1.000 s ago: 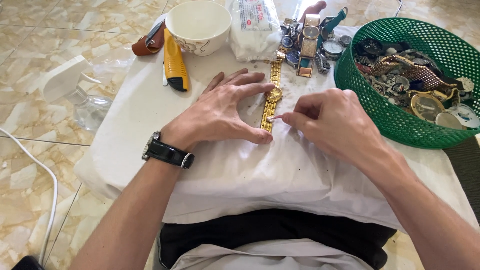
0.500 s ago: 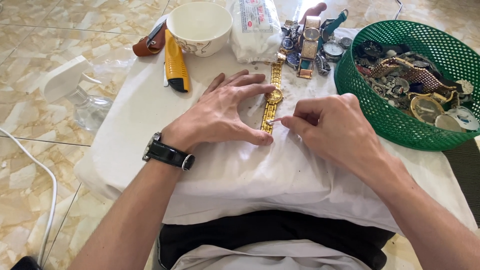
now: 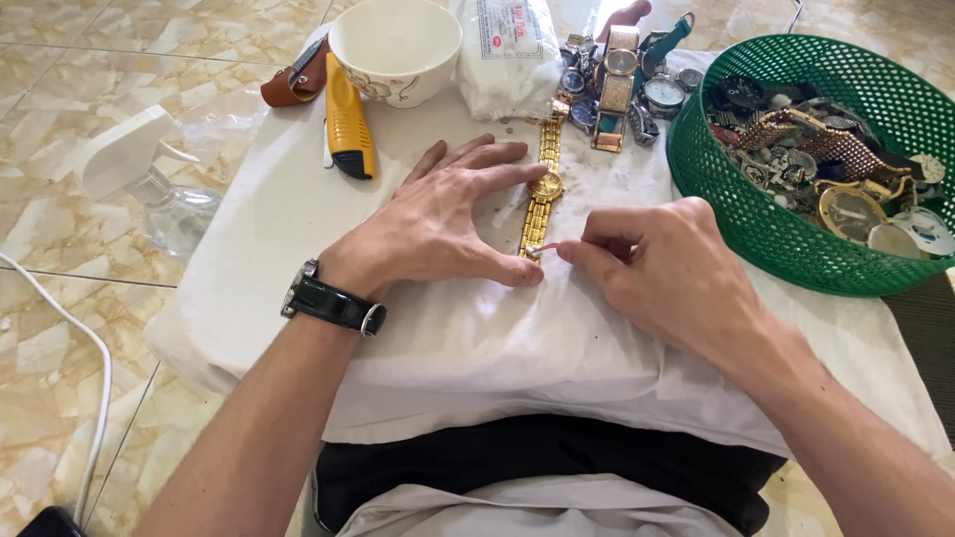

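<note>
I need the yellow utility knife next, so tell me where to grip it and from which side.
Grip the yellow utility knife across its long body, near the middle. It lies flat on the white cloth, its length running away from the person, so close the fingers on its two long sides from above. Come in from the left: the white bowl sits close on its right, and the left hand is nearest.

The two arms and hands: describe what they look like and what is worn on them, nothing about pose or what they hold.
Both forearms are bare, with no sleeves in view. The left hand has a wristwatch on its wrist, with a glossy black strap and a silver-coloured buckle and case edge. The right hand wears nothing on its wrist. No rings or gloves show on either hand.
</note>
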